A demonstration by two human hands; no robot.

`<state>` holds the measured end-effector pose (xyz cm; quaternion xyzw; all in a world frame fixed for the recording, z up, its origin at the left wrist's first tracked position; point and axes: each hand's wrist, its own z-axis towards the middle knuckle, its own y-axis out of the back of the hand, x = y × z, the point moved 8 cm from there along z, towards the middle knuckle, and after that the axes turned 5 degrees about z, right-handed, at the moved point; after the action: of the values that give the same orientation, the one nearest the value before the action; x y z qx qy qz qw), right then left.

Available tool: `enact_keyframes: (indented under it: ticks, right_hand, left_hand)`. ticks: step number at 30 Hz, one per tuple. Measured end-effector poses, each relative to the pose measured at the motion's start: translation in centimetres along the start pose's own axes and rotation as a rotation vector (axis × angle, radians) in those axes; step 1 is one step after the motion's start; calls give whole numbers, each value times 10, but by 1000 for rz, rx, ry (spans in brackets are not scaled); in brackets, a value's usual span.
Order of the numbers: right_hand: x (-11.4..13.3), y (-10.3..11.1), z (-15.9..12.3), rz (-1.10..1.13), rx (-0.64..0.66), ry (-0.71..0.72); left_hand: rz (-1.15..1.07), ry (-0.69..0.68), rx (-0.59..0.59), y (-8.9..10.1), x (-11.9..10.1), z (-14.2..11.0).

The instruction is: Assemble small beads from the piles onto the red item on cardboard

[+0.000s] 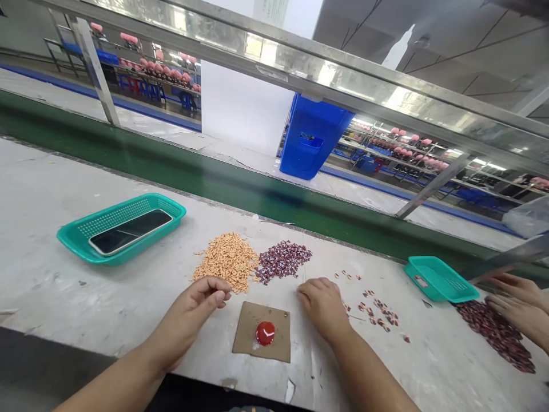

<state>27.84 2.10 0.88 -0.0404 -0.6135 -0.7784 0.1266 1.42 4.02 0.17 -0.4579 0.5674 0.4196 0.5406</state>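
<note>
My left hand [193, 312] is closed, thumb pressed to curled fingers, at the front edge of a pile of small orange pieces [229, 257]. Whatever it may pinch is too small to make out. To the right, my right hand [323, 306] is closed over the table with its fingertips tucked out of sight, just below a heap of small purple-and-white pieces [283, 258]. Between both hands lies a square of brown cardboard [244, 337] bearing a glossy red round blob [265, 333]. Several small joined dark-and-orange pieces [380, 312] are scattered beyond my right hand.
A green basket [68, 237] holding a dark, white-rimmed panel [132, 230] stands left. At far right, another person's hands [521, 306] touch a dark red pile [493, 335] beside a smaller green basket [433, 266]. A green belt [240, 191] and metal frame run behind, with a blue bin [315, 134].
</note>
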Motion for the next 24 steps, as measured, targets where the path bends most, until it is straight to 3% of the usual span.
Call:
enact_keyframes:
  ticks: [5, 9, 12, 14, 19, 24]
  right_hand:
    - [23, -22, 45, -21, 60, 62]
    - [26, -27, 58, -21, 79, 88]
    - [29, -25, 61, -5, 66, 92]
    - [32, -23, 60, 22, 52, 78]
    - [39, -16, 50, 172, 43, 41]
    - [49, -6, 31, 386, 58, 75]
  left_hand:
    - [30, -24, -122, 28, -4, 4]
    - [113, -34, -198, 55, -9, 7]
    - [296, -68, -175, 62, -14, 14]
    - [489, -132, -87, 54, -18, 20]
    - [1128, -291, 236, 4, -10, 26]
    - [1304, -289, 261, -15, 2, 35]
